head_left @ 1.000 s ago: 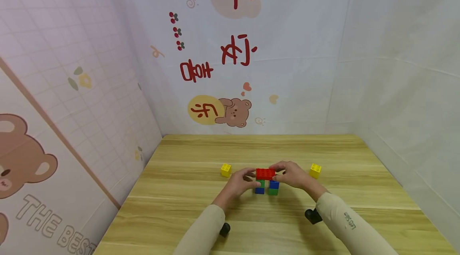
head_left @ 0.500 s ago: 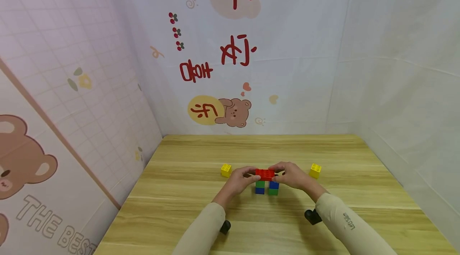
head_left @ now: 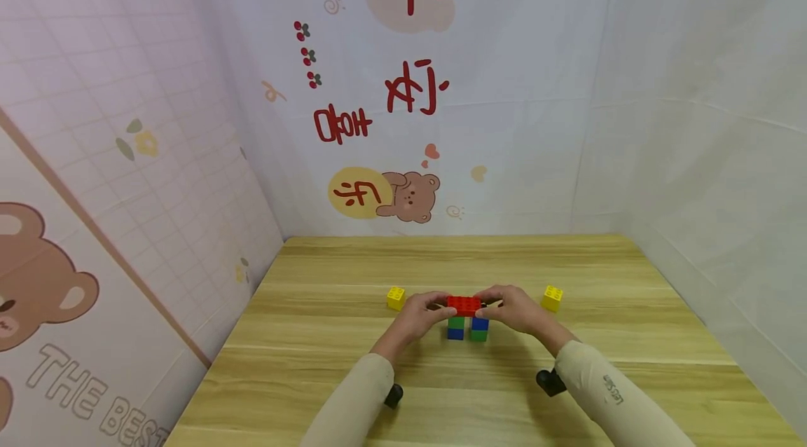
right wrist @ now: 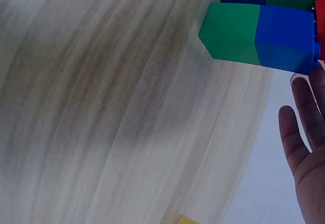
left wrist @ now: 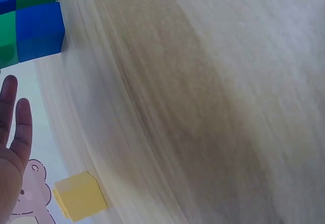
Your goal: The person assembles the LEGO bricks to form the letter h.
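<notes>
A red toy building brick [head_left: 464, 305] lies across the tops of two short stacks in the head view. On the left, a green brick [head_left: 456, 322] sits over a blue brick [head_left: 456, 334]; on the right, a blue brick [head_left: 480, 324] sits over a green brick [head_left: 479, 335]. My left hand [head_left: 421, 314] pinches the red brick's left end, thumb in front and fingers behind. Its right end is held likewise by my right hand [head_left: 513, 308]. Blue studs show beside the red brick in the right wrist view, so its seating there is unclear.
One yellow brick [head_left: 396, 298] stands beyond my left hand, another yellow brick [head_left: 552, 298] beyond my right. Both rest on the wooden table [head_left: 466, 398]. Printed cloth [head_left: 529, 153] hangs behind and on both sides. Black devices [head_left: 551, 382] show under the forearms.
My left thumb has risen from the green brick to the red brick's front. The red brick has shifted very slightly left. The stacks stay in place.
</notes>
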Available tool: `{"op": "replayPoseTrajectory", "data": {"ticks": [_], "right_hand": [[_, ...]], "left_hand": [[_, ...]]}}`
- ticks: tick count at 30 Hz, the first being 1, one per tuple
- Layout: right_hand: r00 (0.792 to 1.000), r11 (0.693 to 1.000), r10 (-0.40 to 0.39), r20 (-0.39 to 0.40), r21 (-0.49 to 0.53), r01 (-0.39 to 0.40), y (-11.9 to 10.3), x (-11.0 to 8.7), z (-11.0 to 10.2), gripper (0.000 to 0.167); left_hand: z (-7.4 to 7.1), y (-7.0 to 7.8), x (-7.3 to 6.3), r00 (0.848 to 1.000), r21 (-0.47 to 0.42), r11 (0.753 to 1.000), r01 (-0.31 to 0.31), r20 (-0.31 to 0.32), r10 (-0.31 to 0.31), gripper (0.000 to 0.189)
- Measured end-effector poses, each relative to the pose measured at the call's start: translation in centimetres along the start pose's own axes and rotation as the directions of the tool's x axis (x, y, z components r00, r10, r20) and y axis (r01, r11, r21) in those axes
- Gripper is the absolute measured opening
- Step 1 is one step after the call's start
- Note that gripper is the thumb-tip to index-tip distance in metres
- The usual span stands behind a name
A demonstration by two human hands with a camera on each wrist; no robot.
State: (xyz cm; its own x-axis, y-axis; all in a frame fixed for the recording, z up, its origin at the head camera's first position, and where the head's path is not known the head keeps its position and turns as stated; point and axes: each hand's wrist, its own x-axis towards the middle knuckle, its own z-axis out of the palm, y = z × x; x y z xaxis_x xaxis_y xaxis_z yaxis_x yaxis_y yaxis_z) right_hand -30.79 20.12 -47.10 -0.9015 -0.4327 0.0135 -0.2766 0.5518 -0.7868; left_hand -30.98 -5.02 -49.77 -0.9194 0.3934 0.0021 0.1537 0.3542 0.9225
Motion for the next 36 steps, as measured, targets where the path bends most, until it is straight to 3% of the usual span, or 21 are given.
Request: {"op": "replayPoseTrajectory", "data": {"ticks": [12,21,30,36], "right_hand": [[1.0,1.0,0.014,-0.028,0.009,-0.014,0.3,-0.3,1.1,0.037],[0.995,0.995,-0.006,-0.095,-0.097,-0.003,0.3,-0.3,1.8,0.033],[0.996,0.995,-0.032,-0.089,-0.102,0.023,1.0,-0.6,1.6,0.059],[0.995,0.992,-0.044,-0.094,-0.122,0.032,1.2,-0.7,1.5,0.059]], "left_hand": [[0.2,-0.2,-0.3,0.999,0.051,0.998,-0.025,-0.022,0.026,0.032],[0.2,0.0,-0.6,0.998,0.111,0.992,-0.066,-0.012,0.067,0.031],[0.0,-0.1,-0.3,0.999,0.127,0.991,-0.046,0.012,0.045,0.034],[-0.4,0.4,0.0,0.998,0.166,0.984,-0.059,0.042,0.053,0.034]]}}
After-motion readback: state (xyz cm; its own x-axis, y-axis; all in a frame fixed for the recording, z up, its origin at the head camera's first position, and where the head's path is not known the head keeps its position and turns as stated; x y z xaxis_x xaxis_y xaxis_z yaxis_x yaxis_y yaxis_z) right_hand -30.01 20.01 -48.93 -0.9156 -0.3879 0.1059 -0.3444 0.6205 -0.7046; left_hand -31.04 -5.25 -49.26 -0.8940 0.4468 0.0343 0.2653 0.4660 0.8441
